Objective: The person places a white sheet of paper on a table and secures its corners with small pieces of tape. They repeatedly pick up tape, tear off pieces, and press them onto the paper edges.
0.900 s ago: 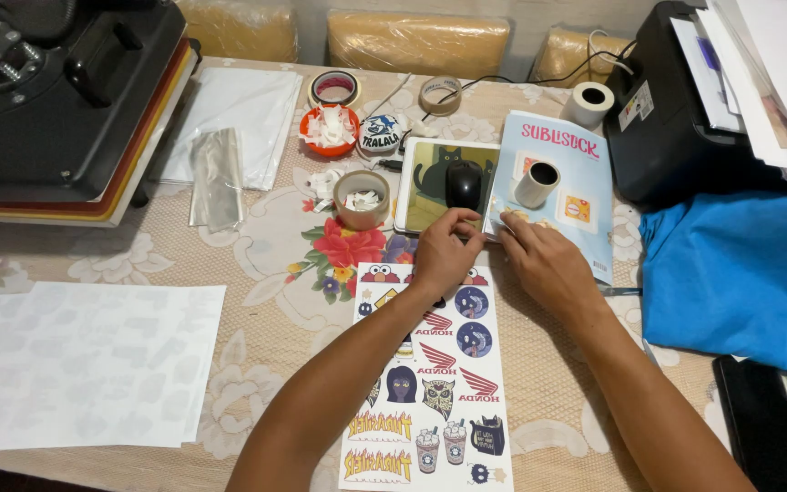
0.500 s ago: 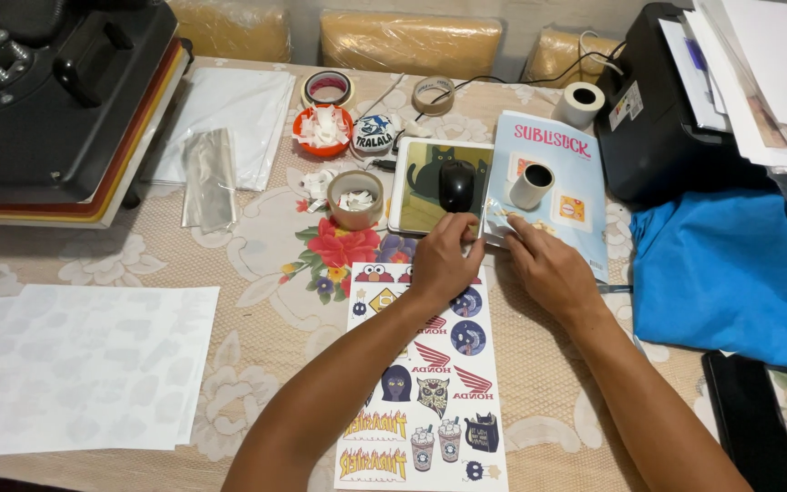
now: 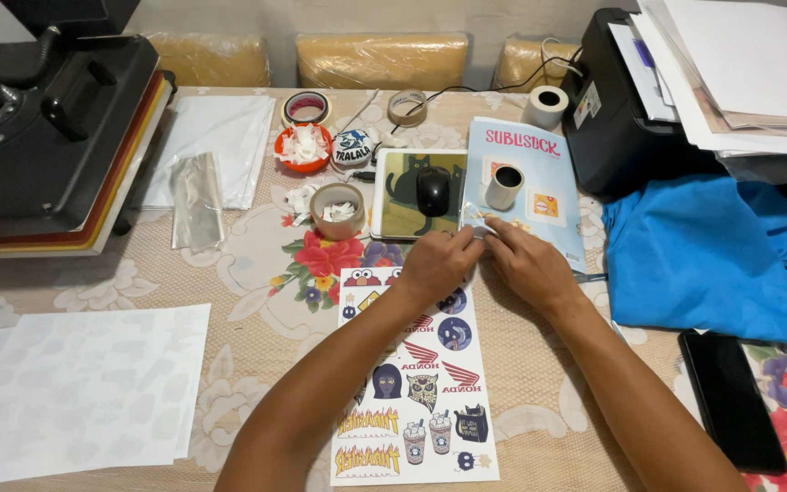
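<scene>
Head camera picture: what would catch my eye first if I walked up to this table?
Probably the two hands, left hand and right hand, meeting over the top edge of a long sticker sheet full of colourful designs in the middle of the table. To the right lies a bright blue cloth, and at far left sits a big black heat press. A black mouse rests on a cat-picture pad just beyond the hands.
</scene>
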